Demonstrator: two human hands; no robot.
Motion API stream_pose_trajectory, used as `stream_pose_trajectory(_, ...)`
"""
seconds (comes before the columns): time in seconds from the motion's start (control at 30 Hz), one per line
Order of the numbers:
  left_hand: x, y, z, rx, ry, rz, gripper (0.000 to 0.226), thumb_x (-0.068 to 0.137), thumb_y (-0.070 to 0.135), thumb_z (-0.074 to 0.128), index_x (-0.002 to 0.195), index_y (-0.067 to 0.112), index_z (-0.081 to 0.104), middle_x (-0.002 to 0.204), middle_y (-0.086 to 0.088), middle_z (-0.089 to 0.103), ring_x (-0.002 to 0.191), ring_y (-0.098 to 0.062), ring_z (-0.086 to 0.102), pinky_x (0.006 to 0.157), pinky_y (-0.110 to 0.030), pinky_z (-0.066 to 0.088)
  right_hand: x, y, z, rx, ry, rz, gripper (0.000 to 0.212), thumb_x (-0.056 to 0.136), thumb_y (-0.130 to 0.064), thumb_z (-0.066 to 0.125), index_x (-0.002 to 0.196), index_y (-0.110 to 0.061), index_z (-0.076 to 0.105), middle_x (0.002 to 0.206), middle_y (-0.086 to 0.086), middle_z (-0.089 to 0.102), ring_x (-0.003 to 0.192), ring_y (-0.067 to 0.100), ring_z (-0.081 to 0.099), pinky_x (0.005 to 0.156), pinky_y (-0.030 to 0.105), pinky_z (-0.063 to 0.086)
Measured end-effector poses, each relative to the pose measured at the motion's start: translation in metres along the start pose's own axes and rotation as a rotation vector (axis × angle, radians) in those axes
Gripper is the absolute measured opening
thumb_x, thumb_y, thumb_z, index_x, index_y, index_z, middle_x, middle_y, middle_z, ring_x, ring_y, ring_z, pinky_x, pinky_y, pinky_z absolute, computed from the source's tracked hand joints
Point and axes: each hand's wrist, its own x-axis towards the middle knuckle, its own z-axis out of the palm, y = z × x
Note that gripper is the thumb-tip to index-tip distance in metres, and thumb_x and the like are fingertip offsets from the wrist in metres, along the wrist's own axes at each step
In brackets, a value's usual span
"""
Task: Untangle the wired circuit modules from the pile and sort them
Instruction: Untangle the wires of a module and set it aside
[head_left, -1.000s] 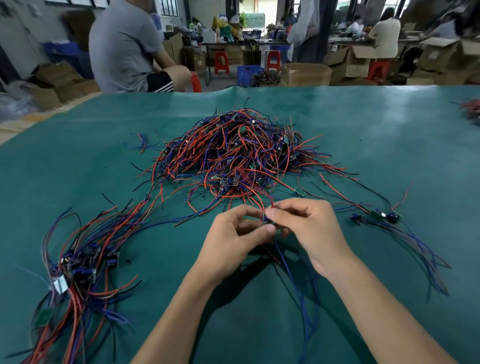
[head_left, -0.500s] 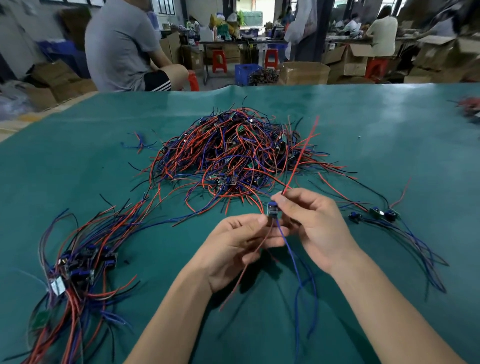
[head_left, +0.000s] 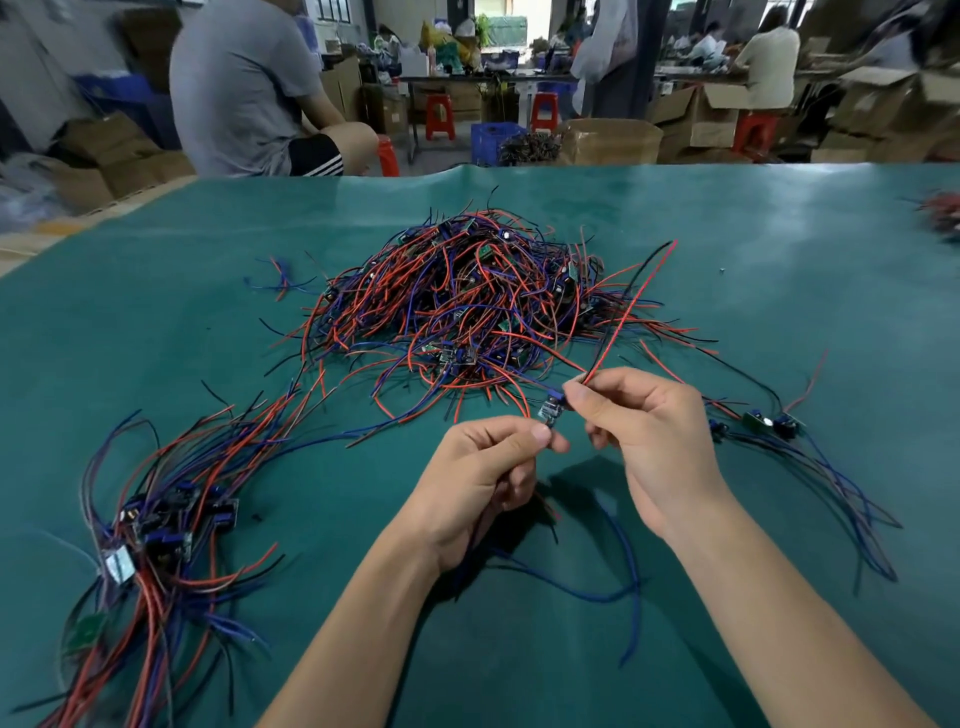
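Note:
A big tangled pile of red, blue and black wired modules (head_left: 467, 306) lies mid-table on the green mat (head_left: 779, 249). In front of it both hands hold one small circuit module (head_left: 551, 408) above the mat. My right hand (head_left: 649, 441) pinches its upper end, where a red and a black wire stick up and to the right. My left hand (head_left: 483, 473) pinches its lower end; blue wires hang below and trail across the mat. A sorted bundle of modules (head_left: 166, 519) lies at the left, and a few more modules (head_left: 769, 423) lie at the right.
A few loose wire bits (head_left: 280, 275) lie left of the pile, and another red bundle (head_left: 943, 213) sits at the right edge. Beyond the far table edge a person in a grey shirt (head_left: 244, 88) sits among cardboard boxes (head_left: 613, 140) and red stools.
The hands have lifted the module off the pile's front edge and drawn slightly apart. Its red and black wires now stand up to the right; the blue wires hang under my left hand.

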Motion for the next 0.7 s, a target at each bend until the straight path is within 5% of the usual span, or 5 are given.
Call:
stream_pose_trajectory(0.23,0.000,-0.001,-0.002,0.070,-0.069,0.005,0.016,0.088,0.021,0.067,0.081,0.009,0.074,0.046,0.004,0.034,0.040,-0.007,0.027,0.043,-0.017,0.022,0.015,-0.006,-0.025,0.049,0.298,-0.015,0.027,0.086,-0.001,0.077,0.063,-0.016,0.074,0.061,-0.001,0.063,0.051,0.012,0.047,0.051,0.022,0.040)
stream_pose_trajectory(0.53,0.001,-0.003,-0.006,-0.002,-0.042,0.009,0.015,0.093,0.018,0.061,0.090,0.007,0.072,0.047,0.005,0.036,0.039,-0.006,0.028,0.041,-0.017,0.024,0.028,-0.004,-0.056,0.210,0.783,0.074,0.021,0.097,-0.012,0.068,0.078,-0.017,0.061,0.074,0.003,0.064,0.044,0.007,0.047,0.046,0.022,0.036)
stream_pose_trajectory(0.6,0.003,-0.001,-0.008,-0.044,0.014,0.040,0.016,0.093,0.018,0.060,0.091,0.007,0.072,0.049,0.004,0.037,0.041,-0.007,0.031,0.041,-0.017,0.026,0.029,-0.004,-0.053,0.157,0.717,0.103,0.020,0.097,-0.013,0.066,0.077,-0.016,0.062,0.071,0.003,0.063,0.044,0.008,0.046,0.046,0.024,0.035)
stream_pose_trajectory(0.7,0.003,-0.001,-0.008,-0.036,0.053,0.058,0.013,0.093,0.019,0.063,0.093,0.008,0.071,0.050,0.002,0.040,0.043,-0.008,0.033,0.043,-0.017,0.027,0.015,0.001,-0.023,-0.041,0.213,0.120,0.018,0.093,-0.024,0.072,0.080,-0.012,0.073,0.067,0.002,0.068,0.050,0.010,0.054,0.044,0.023,0.037)
